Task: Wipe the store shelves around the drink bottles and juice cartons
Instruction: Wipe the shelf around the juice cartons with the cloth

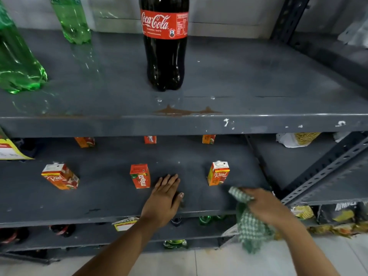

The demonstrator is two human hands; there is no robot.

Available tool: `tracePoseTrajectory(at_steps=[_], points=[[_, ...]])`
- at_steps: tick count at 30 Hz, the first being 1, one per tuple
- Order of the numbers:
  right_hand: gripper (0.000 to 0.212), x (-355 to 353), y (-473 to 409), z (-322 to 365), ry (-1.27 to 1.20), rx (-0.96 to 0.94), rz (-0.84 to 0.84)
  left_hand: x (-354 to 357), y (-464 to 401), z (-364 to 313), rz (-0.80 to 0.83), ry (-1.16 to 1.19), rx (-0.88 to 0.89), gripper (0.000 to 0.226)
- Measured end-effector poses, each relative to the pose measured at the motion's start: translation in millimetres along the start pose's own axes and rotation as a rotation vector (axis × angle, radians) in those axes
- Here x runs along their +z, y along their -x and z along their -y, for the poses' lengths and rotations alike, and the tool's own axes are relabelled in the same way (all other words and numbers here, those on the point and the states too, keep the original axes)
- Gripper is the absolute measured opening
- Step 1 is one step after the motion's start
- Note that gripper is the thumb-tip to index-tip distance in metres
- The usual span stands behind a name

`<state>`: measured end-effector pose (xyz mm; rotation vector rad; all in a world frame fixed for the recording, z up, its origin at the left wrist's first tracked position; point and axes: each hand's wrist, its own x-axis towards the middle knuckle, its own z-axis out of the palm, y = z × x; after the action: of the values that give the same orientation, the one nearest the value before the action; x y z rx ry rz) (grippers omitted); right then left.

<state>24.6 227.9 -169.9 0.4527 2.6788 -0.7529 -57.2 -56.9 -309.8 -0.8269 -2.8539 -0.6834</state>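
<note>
On the grey middle shelf [111, 198] stand small orange juice cartons: one at the left [60, 176], one in the middle [140, 176], one at the right [218, 173]. More cartons [150, 139] peek out at the back. My left hand [166, 196] lies flat on the shelf, fingers apart, just right of the middle carton. My right hand [264, 204] grips a green checked cloth [249, 222] at the shelf's front right corner; the cloth hangs over the edge. On the upper shelf [249, 82] stand a cola bottle [164, 42] and two green bottles [18, 62], [72, 20].
A perforated grey upright [326, 176] slants down at the right beside a second shelf unit with snack packets [298, 138]. Lower shelves hold dark and green bottles [205, 219] and packets [336, 214]. White tiled floor [199, 263] lies below.
</note>
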Motion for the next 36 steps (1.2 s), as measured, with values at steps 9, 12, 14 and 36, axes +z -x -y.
tracePoseTrajectory(at_steps=[9, 12, 14, 36], points=[[0.034, -35, -121, 28, -0.06, -0.111, -0.243, 5, 6, 1, 0.019, -0.041, -0.041, 0.065], [0.046, -19, -166, 63, -0.128, -0.368, -0.003, 7, 6, 3, -0.004, -0.028, -0.06, 0.062], [0.062, -2, -194, 78, -0.005, -0.454, 0.221, 6, 6, 2, -0.017, -0.03, -0.059, 0.061], [0.043, -8, -185, 1, -0.305, -0.145, 0.25, 3, -26, -30, -0.066, 0.258, -0.027, 0.064]])
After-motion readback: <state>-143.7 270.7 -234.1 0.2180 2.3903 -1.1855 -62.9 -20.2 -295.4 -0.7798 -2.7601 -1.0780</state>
